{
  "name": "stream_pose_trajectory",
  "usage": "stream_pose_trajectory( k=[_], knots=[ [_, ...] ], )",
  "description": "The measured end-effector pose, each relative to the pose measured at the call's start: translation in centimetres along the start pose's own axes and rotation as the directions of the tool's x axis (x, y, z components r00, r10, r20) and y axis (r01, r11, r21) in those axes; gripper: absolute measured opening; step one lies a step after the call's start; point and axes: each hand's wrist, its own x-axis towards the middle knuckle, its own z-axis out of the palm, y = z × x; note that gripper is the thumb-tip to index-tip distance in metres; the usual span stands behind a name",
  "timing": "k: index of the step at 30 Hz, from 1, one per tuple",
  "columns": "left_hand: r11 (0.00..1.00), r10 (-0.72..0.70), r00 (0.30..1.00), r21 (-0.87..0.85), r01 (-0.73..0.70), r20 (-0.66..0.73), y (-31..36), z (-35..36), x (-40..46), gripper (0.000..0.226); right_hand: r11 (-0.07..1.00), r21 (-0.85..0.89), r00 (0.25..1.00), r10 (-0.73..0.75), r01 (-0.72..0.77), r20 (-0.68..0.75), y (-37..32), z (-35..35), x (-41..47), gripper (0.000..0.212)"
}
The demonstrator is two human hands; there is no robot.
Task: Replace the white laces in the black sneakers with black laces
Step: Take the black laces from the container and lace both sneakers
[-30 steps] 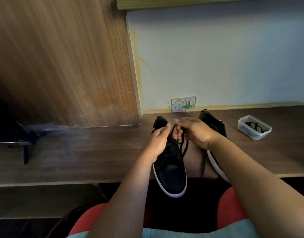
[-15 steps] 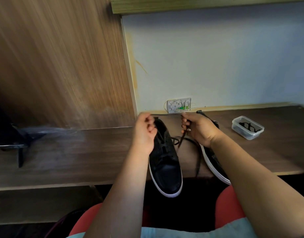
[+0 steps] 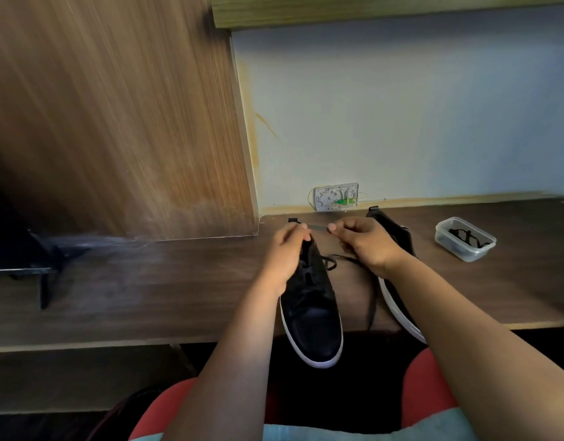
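Two black sneakers with white soles lie on the wooden desk, toes toward me. The left sneaker [image 3: 311, 316] overhangs the desk's front edge and carries black laces. The right sneaker [image 3: 398, 243] is mostly hidden under my right forearm. My left hand [image 3: 287, 249] and my right hand [image 3: 366, 241] hover over the left sneaker's heel end, each pinching one end of a short stretch of black lace [image 3: 317, 228] held taut between them. A loose black lace end [image 3: 371, 300] trails down between the shoes.
A clear plastic tub [image 3: 463, 238] holding dark laces stands at the desk's right. A white wall socket [image 3: 336, 197] sits behind the shoes. A wood panel rises at the left, with a black stand [image 3: 42, 259] at the far left.
My hands spread apart from the shoe's tongue, then came closer together above the heel end, pulling the black lace taut between them. The view shifted slightly.
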Motion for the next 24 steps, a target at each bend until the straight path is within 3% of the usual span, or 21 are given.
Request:
stream_pose_trajectory(
  k=[2, 4, 9, 12, 16, 17, 18, 19, 20, 21, 22, 23, 24],
  knots=[
    [0.98, -0.094, 0.993, -0.183, 0.079, -0.071, 0.6, -1.0, 0.1, 0.032, 0.991, 0.133, 0.996, 0.018, -0.006, -0.087, 0.0, -0.8, 0.2, 0.009],
    [0.974, -0.1, 0.991, -0.214, 0.079, -0.086, 0.9, -1.7, 0.2, 0.032, 0.94, 0.341, 0.992, 0.066, -0.027, -0.103, -0.3, -1.4, 0.4, 0.004],
    [0.989, -0.141, 0.99, 0.047, 0.14, 0.03, -0.9, -1.5, 0.6, 0.02, 0.615, 0.785, 0.979, 0.196, -0.072, -0.064, -1.4, -1.2, 0.5, 0.005],
    [0.967, -0.141, 0.979, 0.192, 0.169, -0.15, -3.1, -1.6, 1.7, 0.021, 0.382, 0.924, 0.974, 0.219, -0.035, -0.053, -2.2, -0.7, 0.5, 0.01],
    [0.915, -0.136, 0.938, 0.322, 0.242, -0.317, -4.7, -2.4, 2.5, 0.013, 0.247, 0.967, 0.967, 0.228, 0.058, -0.116, -3.0, -0.7, 0.9, 0.011],
    [0.913, -0.163, 0.932, 0.308, 0.267, -0.324, -5.1, -2.6, 2.5, 0.013, 0.282, 0.954, 0.96, 0.223, 0.101, -0.168, -3.3, -0.7, 0.9, 0.014],
    [0.915, -0.188, 0.929, 0.288, 0.284, -0.32, -5.2, -2.7, 2.4, 0.013, 0.415, 0.891, 0.94, 0.19, 0.183, -0.282, -3.4, -0.6, 0.9, 0.017],
    [0.916, -0.207, 0.928, 0.272, 0.295, -0.311, -5.4, -2.8, 2.4, 0.013, 0.627, 0.717, 0.878, 0.105, 0.306, -0.467, -3.7, -0.7, 0.7, 0.018],
    [0.914, -0.215, 0.929, 0.272, 0.301, -0.302, -5.6, -2.8, 2.3, 0.01, 0.818, 0.389, 0.761, -0.088, 0.423, -0.643, -3.9, -0.9, 0.6, 0.018],
    [0.91, -0.211, 0.931, 0.288, 0.299, -0.3, -5.7, -2.8, 2.2, 0.008, 0.881, -0.01, 0.634, -0.349, 0.473, -0.69, -4.1, -1.1, 0.4, 0.02],
    [0.906, -0.204, 0.932, 0.303, 0.297, -0.301, -5.8, -2.8, 2.1, 0.007, 0.819, -0.347, 0.541, -0.565, 0.456, -0.623, -4.2, -1.4, 0.0, 0.024],
    [0.907, -0.195, 0.932, 0.304, 0.29, -0.306, -5.9, -2.8, 2.1, 0.007, 0.726, -0.557, 0.509, -0.684, 0.403, -0.523, -4.2, -1.6, -0.1, 0.028],
    [0.914, -0.191, 0.932, 0.289, 0.284, -0.309, -5.9, -2.7, 2.1, 0.008, 0.646, -0.686, 0.526, -0.732, 0.334, -0.433, -4.2, -1.7, -0.2, 0.031]
  ],
)
